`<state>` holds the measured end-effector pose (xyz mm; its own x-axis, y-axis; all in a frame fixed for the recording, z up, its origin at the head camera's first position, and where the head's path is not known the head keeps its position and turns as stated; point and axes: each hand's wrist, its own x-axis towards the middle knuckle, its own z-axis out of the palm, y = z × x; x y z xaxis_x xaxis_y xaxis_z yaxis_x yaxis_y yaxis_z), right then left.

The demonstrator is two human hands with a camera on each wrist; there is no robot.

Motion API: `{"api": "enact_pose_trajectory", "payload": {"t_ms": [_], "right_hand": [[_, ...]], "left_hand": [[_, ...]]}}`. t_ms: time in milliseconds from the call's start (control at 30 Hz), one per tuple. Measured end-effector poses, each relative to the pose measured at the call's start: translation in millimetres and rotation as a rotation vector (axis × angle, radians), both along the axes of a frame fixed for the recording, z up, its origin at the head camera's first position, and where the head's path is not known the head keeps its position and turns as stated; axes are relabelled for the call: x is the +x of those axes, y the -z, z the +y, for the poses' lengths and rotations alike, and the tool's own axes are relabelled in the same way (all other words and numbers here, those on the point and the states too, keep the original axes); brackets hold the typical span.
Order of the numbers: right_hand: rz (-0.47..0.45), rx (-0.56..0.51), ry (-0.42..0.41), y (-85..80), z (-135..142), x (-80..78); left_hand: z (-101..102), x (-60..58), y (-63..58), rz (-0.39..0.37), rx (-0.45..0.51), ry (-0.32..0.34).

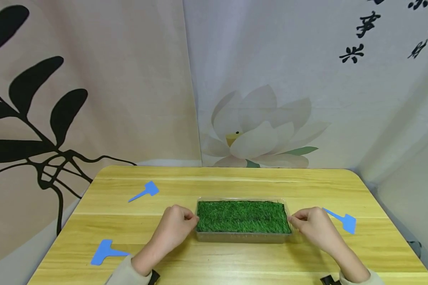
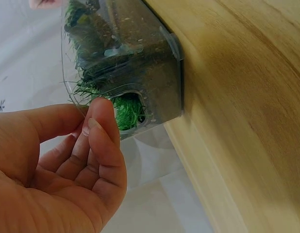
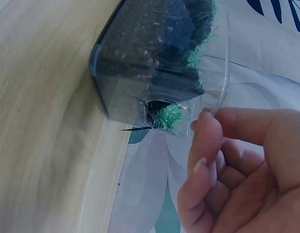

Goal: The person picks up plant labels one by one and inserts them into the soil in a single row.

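A clear plastic box (image 1: 240,238) stands on the table with green artificial grass (image 1: 242,216) filling its top. My left hand (image 1: 176,226) pinches the rim at its left end between thumb and forefinger. At the opposite end, my right hand (image 1: 313,225) pinches the rim the same way. Through the clear wall (image 2: 162,82) in the left wrist view, dark brown matter shows under the grass. Grass (image 3: 170,116) also shows at a rounded opening in the end wall in the right wrist view. The other fingers of both hands are curled below the pinch.
Blue T-shaped plant labels lie about the wooden table (image 1: 214,263): one label (image 1: 148,190) at the back left, another label (image 1: 107,252) by the left forearm, a third label (image 1: 344,221) right of the right hand. A printed curtain (image 1: 146,79) hangs behind the table.
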<state>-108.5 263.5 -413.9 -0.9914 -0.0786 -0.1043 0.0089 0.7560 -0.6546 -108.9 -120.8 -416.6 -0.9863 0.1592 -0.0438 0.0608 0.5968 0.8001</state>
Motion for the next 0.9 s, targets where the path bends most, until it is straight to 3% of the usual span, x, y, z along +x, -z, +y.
{"api": "enact_pose_trajectory", "payload": {"t_ms": [900], "right_hand": [[-0.017, 0.040, -0.028, -1.6, -1, 33.9]], "left_hand": [[-7, 29.8, -11.3, -0.032, -0.076, 0.115]]}}
